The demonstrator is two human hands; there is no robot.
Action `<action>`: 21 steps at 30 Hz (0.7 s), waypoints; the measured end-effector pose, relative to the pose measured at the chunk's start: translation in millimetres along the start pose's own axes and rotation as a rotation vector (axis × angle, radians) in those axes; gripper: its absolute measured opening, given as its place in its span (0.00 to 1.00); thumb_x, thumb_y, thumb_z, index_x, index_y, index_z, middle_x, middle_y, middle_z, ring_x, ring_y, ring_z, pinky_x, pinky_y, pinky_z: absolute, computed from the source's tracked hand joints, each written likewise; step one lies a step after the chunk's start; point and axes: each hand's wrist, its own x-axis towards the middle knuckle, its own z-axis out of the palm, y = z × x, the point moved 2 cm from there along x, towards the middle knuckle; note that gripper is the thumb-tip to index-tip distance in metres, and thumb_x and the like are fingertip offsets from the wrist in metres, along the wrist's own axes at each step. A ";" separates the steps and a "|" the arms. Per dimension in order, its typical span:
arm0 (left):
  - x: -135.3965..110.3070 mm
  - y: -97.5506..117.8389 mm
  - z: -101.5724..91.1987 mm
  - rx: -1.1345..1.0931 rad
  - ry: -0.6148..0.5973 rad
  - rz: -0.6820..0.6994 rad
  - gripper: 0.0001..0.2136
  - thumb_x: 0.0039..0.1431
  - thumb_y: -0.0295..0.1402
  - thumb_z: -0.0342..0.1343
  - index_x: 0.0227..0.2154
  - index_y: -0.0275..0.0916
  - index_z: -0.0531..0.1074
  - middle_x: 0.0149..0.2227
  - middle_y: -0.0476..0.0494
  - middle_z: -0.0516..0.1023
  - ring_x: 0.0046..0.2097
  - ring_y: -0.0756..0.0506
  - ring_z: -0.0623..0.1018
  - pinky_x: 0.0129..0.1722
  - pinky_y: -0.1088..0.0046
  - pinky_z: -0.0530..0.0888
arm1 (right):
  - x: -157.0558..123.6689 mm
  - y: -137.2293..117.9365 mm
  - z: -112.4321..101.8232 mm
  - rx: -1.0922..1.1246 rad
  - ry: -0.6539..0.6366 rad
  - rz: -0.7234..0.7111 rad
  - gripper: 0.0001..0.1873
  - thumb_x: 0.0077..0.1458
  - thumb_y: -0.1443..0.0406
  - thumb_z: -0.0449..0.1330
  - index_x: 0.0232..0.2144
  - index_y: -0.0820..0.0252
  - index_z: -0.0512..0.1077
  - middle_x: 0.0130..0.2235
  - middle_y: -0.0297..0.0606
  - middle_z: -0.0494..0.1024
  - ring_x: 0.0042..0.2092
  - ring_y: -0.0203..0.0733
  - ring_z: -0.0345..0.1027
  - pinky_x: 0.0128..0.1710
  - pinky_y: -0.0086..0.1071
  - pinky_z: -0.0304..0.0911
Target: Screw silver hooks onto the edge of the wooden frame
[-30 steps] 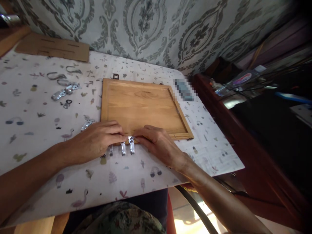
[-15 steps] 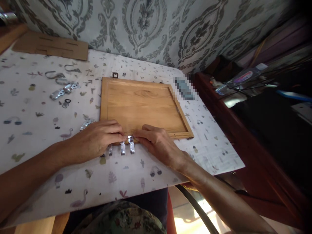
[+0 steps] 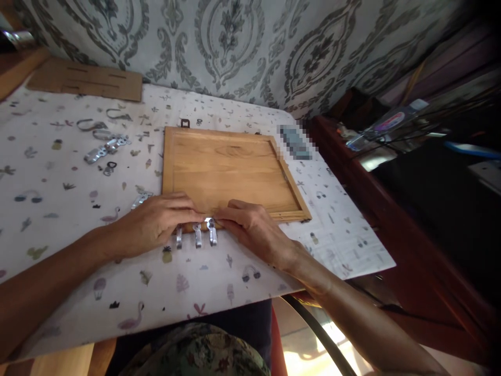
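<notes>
A shallow wooden panel (image 3: 230, 167) with a raised rim lies flat on the patterned tablecloth. Along its near rim is a silver metal hook strip (image 3: 212, 236), several of its hooks hanging over the edge towards me. My left hand (image 3: 166, 222) pinches the strip from the left, its fingertips at the rim and partly covering the metal. From the other side, my right hand (image 3: 252, 227) presses thumb and fingers together on the strip's right part. Fingers hide how the strip meets the wood. Just behind my left wrist lies another silver metal piece (image 3: 141, 198).
Silver hook pieces (image 3: 105, 150), curved metal hooks (image 3: 92, 125) and a small dark ring-shaped part (image 3: 110, 168) lie on the left. Slotted cardboard (image 3: 86, 81) rests at the back left. A blurred-out flat object (image 3: 295, 142) and a plastic bottle (image 3: 387, 125) are on the right.
My left fingertips have shifted slightly right along the strip, closer to my right hand. The right hand and the panel stay almost the same; the view has tilted slightly.
</notes>
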 end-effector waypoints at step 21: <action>1.5 2.5 0.2 0.037 -0.014 0.019 0.16 0.70 0.20 0.46 0.48 0.37 0.78 0.39 0.43 0.79 0.41 0.47 0.77 0.37 0.74 0.74 | 0.9 1.1 -1.8 0.035 -0.009 -0.017 0.12 0.67 0.68 0.55 0.35 0.60 0.79 0.35 0.39 0.75 0.34 0.37 0.67 0.35 0.31 0.58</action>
